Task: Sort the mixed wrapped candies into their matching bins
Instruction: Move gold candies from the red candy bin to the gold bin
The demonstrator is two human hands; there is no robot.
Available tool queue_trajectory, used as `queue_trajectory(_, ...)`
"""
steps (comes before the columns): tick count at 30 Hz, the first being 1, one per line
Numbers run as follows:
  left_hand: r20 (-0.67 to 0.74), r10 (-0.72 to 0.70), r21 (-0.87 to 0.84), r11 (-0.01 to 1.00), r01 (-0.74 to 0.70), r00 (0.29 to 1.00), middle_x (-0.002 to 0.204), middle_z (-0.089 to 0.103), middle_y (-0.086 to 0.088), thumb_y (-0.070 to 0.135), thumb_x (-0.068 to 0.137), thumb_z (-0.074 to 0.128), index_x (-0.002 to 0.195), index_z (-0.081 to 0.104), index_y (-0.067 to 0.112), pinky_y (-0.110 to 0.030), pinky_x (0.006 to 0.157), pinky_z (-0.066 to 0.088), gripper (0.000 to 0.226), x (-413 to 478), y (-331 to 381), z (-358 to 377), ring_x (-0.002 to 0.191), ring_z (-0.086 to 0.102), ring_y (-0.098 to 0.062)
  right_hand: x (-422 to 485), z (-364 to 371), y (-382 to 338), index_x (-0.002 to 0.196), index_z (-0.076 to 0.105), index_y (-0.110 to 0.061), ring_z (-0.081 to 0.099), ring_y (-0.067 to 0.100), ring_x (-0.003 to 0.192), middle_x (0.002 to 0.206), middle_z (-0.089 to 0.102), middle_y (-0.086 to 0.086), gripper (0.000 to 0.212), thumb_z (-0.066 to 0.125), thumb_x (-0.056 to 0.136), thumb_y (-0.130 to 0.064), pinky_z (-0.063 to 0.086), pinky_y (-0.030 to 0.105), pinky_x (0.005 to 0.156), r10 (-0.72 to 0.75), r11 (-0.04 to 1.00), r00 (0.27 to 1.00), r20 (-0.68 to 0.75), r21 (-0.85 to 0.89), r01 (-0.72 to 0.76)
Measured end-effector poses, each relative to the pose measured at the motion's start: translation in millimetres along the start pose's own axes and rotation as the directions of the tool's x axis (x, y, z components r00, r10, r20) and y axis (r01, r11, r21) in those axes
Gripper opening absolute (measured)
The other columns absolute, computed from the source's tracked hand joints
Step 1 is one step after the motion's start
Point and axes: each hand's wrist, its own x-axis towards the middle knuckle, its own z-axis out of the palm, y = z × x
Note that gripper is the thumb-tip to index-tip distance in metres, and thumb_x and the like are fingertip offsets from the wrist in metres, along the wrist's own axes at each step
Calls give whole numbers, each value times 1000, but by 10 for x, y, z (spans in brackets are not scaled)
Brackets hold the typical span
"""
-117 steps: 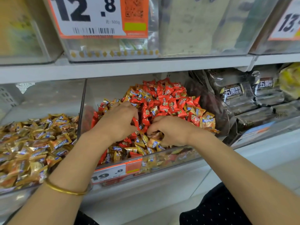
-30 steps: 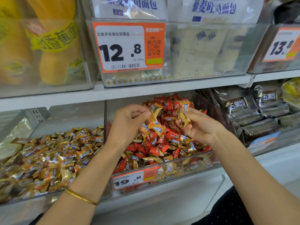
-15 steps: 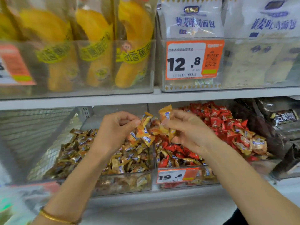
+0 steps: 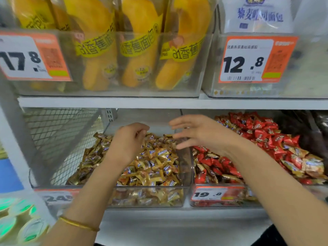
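**Shop shelving with two candy bins, both hands raised above them**

Pale grey shop shelving [image 4: 159,102], two tiers of clear bins. On the upper tier, yellow banana-bread packs [image 4: 99,50].

Below, from the left: wire mesh side panel [image 4: 58,135], then left bin [image 4: 150,187] heaped with gold-wrapped candies [image 4: 156,164]. Over that heap, left hand [image 4: 127,141], thin gold bangle [image 4: 78,223] on the wrist, fingers curled in toward the thumb. Impossible to tell whether anything is pinched between them.

Just to its right, right hand [image 4: 200,134], blurred, fingers straight and spread, holding nothing, above the wall dividing the two bins.

Further right, right bin [image 4: 237,203] with a 19.8 price tag [image 4: 209,194] on its front. Filled mostly with red-wrapped candies [image 4: 259,134], with several gold-wrapped strays [image 4: 312,166] mixed in near the front and right side.
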Motion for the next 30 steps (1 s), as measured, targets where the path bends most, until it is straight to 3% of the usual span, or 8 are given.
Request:
queue_trajectory(3, 16, 63, -15, 998, -63, 998, 116, 64, 2, 13, 97, 46, 116, 65, 14, -22, 86, 41, 27, 53, 127, 134, 110, 55, -17, -208, -410, 151, 108, 62, -6, 66, 23, 94, 116, 60, 12, 32, 43, 91, 14, 60, 30, 68, -15, 1000, 978, -209, -3, 14)
queue_trajectory(8, 73, 108, -254, 963, -87, 991, 100, 56, 20, 14, 96, 49, 113, 64, 22, -1, 69, 38, 24, 114, 478, 389, 88, 55, -3, -15, -811, 474, 111, 61, 10, 61, 25, 76, 92, 63, 18, 29, 46, 87, 17, 56, 25, 64, 21, 991, 922, -387, -112, -69)
queue_trajectory(11, 77, 135, -284, 953, -108, 988, 106, 55, 23, 17, 95, 51, 111, 63, 31, -16, 85, 40, 24, 165, 591, 532, 101, 52, -4, 286, -774, 629, 127, 58, -11, 57, 21, 109, 117, 63, 5, 41, 61, 86, -6, 44, 23, 88, -81, 746, 974, -212, -661, -82)
queue_trajectory(14, 69, 171, -264, 953, -147, 983, 102, 49, 33, 19, 93, 54, 104, 61, 36, 2, 84, 29, 22, 207, 649, 630, 101, 39, 8, 430, -737, 765, 136, 49, -24, 44, 27, 124, 131, 54, 5, 60, 70, 80, -33, 42, 34, 97, 2, 439, 995, -104, -893, -94)
queue_trajectory(21, 91, 245, -193, 955, -225, 965, 99, 52, 26, 15, 92, 55, 107, 67, 28, 10, 80, 23, 23, 358, 726, 777, 100, 40, 12, 314, -794, 848, 113, 64, -24, 55, 18, 106, 112, 62, -5, 34, 70, 82, -36, 43, 28, 76, -94, 359, 992, -81, -932, -42)
queue_trajectory(23, 103, 265, -175, 954, -245, 959, 100, 54, 23, 14, 92, 55, 108, 67, 26, 11, 79, 22, 23, 372, 754, 797, 99, 39, 13, 291, -821, 874, 107, 67, -22, 57, 18, 102, 108, 62, -4, 28, 71, 81, -31, 46, 29, 79, -143, 421, 986, -91, -907, -22)
queue_trajectory(26, 125, 304, -142, 948, -286, 944, 104, 56, 17, 11, 92, 54, 111, 67, 22, 12, 78, 22, 25, 389, 833, 783, 94, 38, 16, 175, -963, 809, 96, 71, -13, 56, 9, 83, 93, 59, -6, 19, 75, 78, -21, 43, 19, 71, -207, 701, 953, -223, -713, -14)
queue_trajectory(30, 290, 276, -162, 958, -237, 917, 118, 59, 8, 9, 93, 53, 122, 60, 18, 1, 83, 35, 31, 473, 992, 800, 104, 51, 1, -45, -1129, 715, 90, 68, -14, 56, 3, 69, 84, 63, -1, 13, 74, 78, -13, 40, 12, 59, -91, 986, 848, -522, -165, 5)
